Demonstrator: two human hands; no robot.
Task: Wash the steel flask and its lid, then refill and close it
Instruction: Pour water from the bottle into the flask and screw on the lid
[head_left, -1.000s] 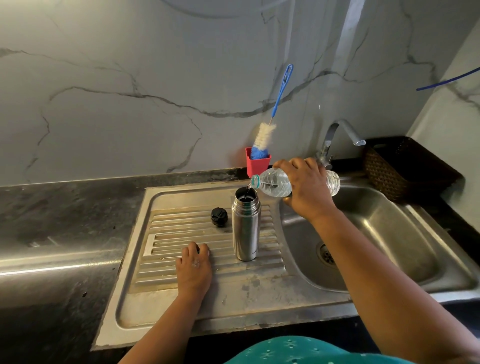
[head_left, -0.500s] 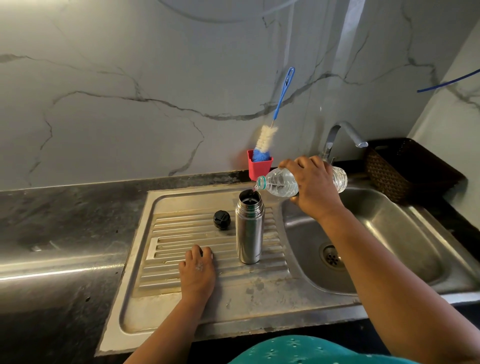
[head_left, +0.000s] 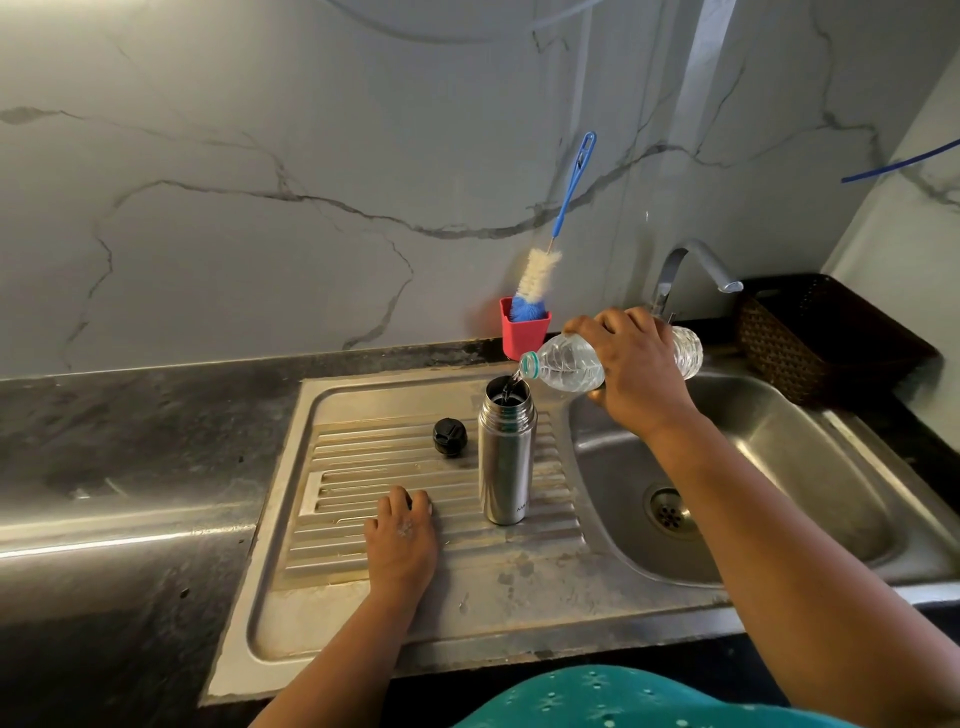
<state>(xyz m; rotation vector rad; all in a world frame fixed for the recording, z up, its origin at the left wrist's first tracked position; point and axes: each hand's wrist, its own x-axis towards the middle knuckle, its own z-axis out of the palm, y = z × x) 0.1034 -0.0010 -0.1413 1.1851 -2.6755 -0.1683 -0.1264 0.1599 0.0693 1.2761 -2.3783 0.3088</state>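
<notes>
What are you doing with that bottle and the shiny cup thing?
A person is filling the steel flask with water. The right hand grips a clear plastic bottle, tipped so water runs from its mouth into the open flask, which stands upright on the ribbed drainboard beside the sink basin. The left hand rests on the drainboard, with something small and dark partly under its fingers. The flask's black lid sits off to the flask's left, not yet screwed on.

A blue bottle brush (head_left: 540, 275) is standing in a red cup (head_left: 523, 332) near the middle of the frame. A dark woven basket (head_left: 810, 343) is sitting at the right edge, beside the tap (head_left: 691, 265).
</notes>
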